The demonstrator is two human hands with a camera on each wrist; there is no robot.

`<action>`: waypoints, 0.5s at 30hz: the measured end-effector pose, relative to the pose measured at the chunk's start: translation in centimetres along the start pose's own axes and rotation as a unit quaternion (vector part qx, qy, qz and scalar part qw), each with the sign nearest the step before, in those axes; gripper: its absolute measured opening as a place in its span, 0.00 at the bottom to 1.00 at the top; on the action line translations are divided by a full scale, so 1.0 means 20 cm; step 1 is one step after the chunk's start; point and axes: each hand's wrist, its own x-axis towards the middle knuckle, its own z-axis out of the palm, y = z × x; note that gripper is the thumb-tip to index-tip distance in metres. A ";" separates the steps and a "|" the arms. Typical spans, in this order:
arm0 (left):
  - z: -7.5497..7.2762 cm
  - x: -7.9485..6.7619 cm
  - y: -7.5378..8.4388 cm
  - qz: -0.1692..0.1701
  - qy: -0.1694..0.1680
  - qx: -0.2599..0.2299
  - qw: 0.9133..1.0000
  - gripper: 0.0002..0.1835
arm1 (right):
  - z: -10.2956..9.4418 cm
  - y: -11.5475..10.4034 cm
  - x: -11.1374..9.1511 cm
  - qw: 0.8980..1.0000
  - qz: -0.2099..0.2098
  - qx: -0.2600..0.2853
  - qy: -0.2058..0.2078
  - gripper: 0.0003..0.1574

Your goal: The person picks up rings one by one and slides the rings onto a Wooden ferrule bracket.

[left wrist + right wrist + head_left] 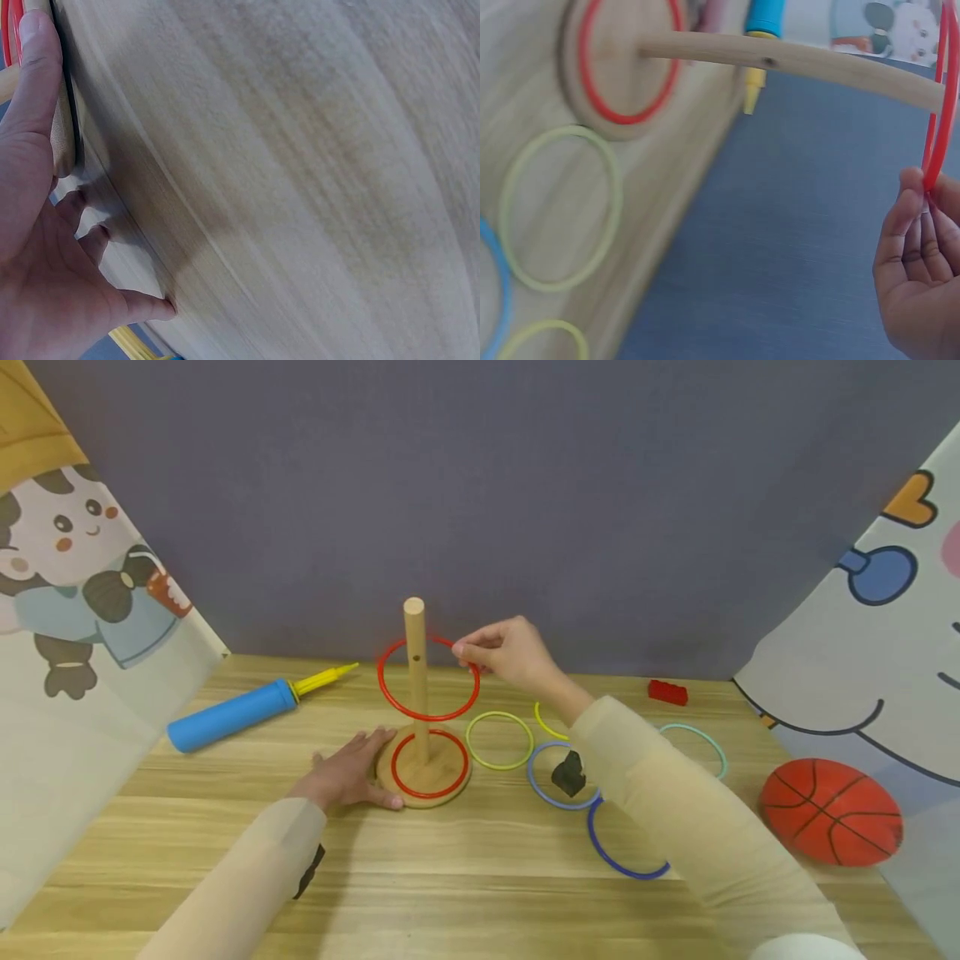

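My right hand (517, 656) pinches a red ring (476, 695) by its edge between thumb and fingers. That ring is at the top end of an upright wooden post (817, 66), and in the head view it frames the post (420, 693). A second red ring (463, 774) lies flat around the post's foot, on the round wooden base (447, 795). Spread along the left side of that base is my left hand (347, 774). Its thumb (37, 82) rests at the base's edge, and its other fingers reach down to the tabletop.
Right of the base lie a yellow-green ring (498, 713), a yellow ring (547, 727), a light blue ring (558, 804), a dark blue ring (630, 872) and a turquoise ring (716, 745). A blue-and-yellow hand pump (232, 716) is at left; a red block (667, 692) and red basketball (832, 812) are at right.
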 end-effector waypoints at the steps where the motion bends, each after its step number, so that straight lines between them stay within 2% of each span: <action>1: 0.00 0.00 0.00 0.000 0.000 0.001 1.000 0.66 | 0.02 0.03 0.00 1.000 0.002 -0.007 -0.004 0.12; 5: 0.01 0.00 0.00 0.002 0.003 0.006 1.000 0.66 | 0.09 0.13 -0.02 1.000 0.006 -0.017 -0.012 0.11; 10: 0.01 0.01 -0.01 0.002 0.006 0.004 1.000 0.65 | 0.17 0.24 -0.03 0.999 0.027 0.005 -0.019 0.10; 15: 0.01 0.01 -0.01 0.001 0.006 -0.002 1.000 0.65 | 0.25 0.34 -0.06 0.999 0.030 -0.010 -0.018 0.11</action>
